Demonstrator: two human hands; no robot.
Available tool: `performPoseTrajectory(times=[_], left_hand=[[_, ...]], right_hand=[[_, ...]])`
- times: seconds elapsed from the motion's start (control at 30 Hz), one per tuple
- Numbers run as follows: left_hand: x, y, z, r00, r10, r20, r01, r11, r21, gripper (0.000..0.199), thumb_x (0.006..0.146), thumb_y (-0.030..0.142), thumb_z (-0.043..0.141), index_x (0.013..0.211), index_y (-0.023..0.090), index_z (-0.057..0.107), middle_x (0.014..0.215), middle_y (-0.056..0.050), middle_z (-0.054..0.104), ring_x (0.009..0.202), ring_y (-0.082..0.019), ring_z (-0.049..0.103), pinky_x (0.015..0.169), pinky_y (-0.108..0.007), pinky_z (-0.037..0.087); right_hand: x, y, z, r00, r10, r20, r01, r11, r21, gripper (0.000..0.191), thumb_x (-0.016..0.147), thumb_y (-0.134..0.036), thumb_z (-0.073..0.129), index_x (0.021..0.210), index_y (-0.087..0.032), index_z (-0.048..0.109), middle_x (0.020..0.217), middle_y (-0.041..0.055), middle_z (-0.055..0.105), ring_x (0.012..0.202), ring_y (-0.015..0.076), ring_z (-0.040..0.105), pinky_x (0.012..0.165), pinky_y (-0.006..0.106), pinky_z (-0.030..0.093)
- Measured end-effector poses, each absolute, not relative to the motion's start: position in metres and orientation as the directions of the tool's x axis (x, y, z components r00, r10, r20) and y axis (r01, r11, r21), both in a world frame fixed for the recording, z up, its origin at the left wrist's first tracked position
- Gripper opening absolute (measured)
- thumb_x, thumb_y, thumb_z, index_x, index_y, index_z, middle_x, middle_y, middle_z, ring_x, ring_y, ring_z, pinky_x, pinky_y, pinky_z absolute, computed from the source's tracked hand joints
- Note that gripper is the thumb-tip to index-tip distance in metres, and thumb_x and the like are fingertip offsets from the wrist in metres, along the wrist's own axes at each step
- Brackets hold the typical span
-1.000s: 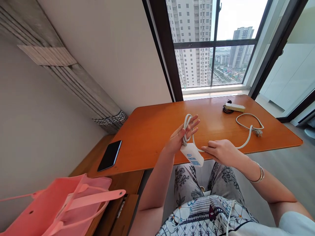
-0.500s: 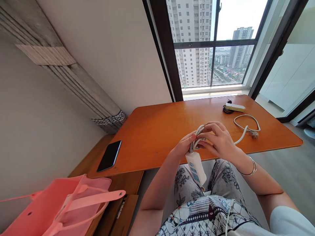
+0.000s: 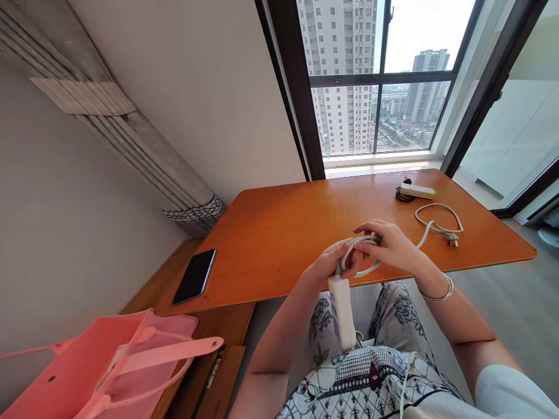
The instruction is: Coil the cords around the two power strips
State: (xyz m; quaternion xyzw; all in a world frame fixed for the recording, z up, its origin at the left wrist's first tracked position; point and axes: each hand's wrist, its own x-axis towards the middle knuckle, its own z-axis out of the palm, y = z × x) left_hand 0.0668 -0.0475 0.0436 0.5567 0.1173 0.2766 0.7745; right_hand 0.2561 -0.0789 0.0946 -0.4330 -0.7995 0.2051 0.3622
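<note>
A white power strip (image 3: pixel 343 314) hangs below my left hand (image 3: pixel 332 260), its side turned towards me and its sockets mostly out of sight. My left hand is closed on the white cord at the end of the strip. Loops of the white cord (image 3: pixel 369 271) run between both hands. My right hand (image 3: pixel 384 244) pinches the looped cord over the table's near edge, with a bracelet on that wrist. From there the cord trails over the table to a coil and its plug (image 3: pixel 452 237) at the right.
On the wooden table (image 3: pixel 271 233), a second power strip (image 3: pixel 417 191) with a black cord lies at the far right. A black phone (image 3: pixel 194 277) rests near the left edge. A pink bag (image 3: pixel 109 361) stands at the lower left. Behind the table is a window.
The cord loops between my hands have widened and shifted right. The strip has turned, hiding most of its sockets. The trailing cord has shifted slightly on the table.
</note>
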Motion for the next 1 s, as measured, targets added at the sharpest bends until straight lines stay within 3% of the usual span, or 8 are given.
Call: performPoseTrajectory(times=[0.2,0.33,0.43,0.63,0.73,0.87,1.0], left_hand=[[0.066,-0.058,0.05,0.807,0.58,0.114,-0.356,0.323,0.877,0.055,0.073,0.063,0.073,0.07,0.017,0.045,0.074,0.001,0.061,0.031,0.0,0.033,0.034,-0.02,0.021],[0.066,-0.058,0.055,0.793,0.594,0.136,-0.421,0.373,0.827,0.055,0.071,0.06,0.076,0.069,0.017,0.042,0.076,0.002,0.06,0.029,0.002,0.027,0.032,-0.019,0.017],[0.067,-0.056,0.056,0.797,0.591,0.123,-0.429,0.411,0.804,0.053,0.071,0.056,0.077,0.069,0.017,0.042,0.074,0.003,0.058,0.028,0.003,0.024,0.032,-0.018,0.014],[0.067,-0.056,0.049,0.787,0.605,0.12,-0.49,0.496,0.717,0.046,0.074,0.047,0.078,0.07,0.017,0.043,0.065,0.007,0.055,0.027,0.004,0.016,0.033,-0.018,0.012],[0.064,-0.057,0.048,0.797,0.587,0.146,-0.483,0.471,0.738,0.046,0.076,0.049,0.075,0.069,0.017,0.042,0.075,-0.001,0.067,0.027,0.002,0.024,0.033,-0.02,0.014],[0.056,-0.059,0.053,0.713,0.667,0.216,-0.564,0.363,0.741,0.047,0.076,0.05,0.074,0.068,0.017,0.042,0.109,-0.016,0.074,0.032,-0.002,0.039,0.033,-0.021,0.019],[0.039,-0.055,0.063,0.533,0.809,0.247,-0.678,0.234,0.697,0.042,0.081,0.048,0.067,0.066,0.016,0.045,0.13,-0.018,0.067,0.031,0.003,0.026,0.03,-0.02,0.015]], right_hand=[[0.272,-0.069,0.079,-0.379,0.876,0.298,0.155,0.377,-0.913,0.038,0.088,-0.051,0.064,0.107,-0.018,0.071,0.089,0.0043,0.069,0.069,0.0137,0.061,0.064,0.028,0.05],[0.281,-0.07,0.07,-0.4,0.876,0.268,0.016,0.3,-0.954,0.041,0.091,-0.054,0.061,0.112,-0.019,0.07,0.09,0.0052,0.071,0.083,0.0166,0.065,0.078,0.031,0.054],[0.279,-0.075,0.061,-0.46,0.867,0.189,-0.066,0.179,-0.982,0.047,0.092,-0.057,0.058,0.117,-0.018,0.068,0.084,0.0039,0.067,0.08,0.0163,0.065,0.076,0.031,0.054],[0.268,-0.078,0.044,-0.412,0.899,0.149,-0.275,0.033,-0.961,0.053,0.087,-0.06,0.064,0.121,-0.019,0.066,0.077,0.0008,0.061,0.072,0.0166,0.065,0.072,0.032,0.056],[0.271,-0.08,0.044,-0.406,0.899,0.166,-0.212,0.084,-0.974,0.055,0.087,-0.063,0.062,0.12,-0.018,0.067,0.083,0.0036,0.066,0.074,0.0167,0.066,0.074,0.032,0.056],[0.281,-0.087,0.047,-0.365,0.898,0.247,0.102,0.302,-0.948,0.051,0.097,-0.059,0.048,0.119,-0.017,0.068,0.097,0.0074,0.071,0.088,0.0181,0.066,0.083,0.033,0.054],[0.296,-0.089,0.044,-0.277,0.906,0.32,0.552,0.422,-0.719,0.044,0.103,-0.048,0.038,0.115,-0.018,0.069,0.099,0.0097,0.074,0.093,0.0221,0.068,0.086,0.037,0.052]])
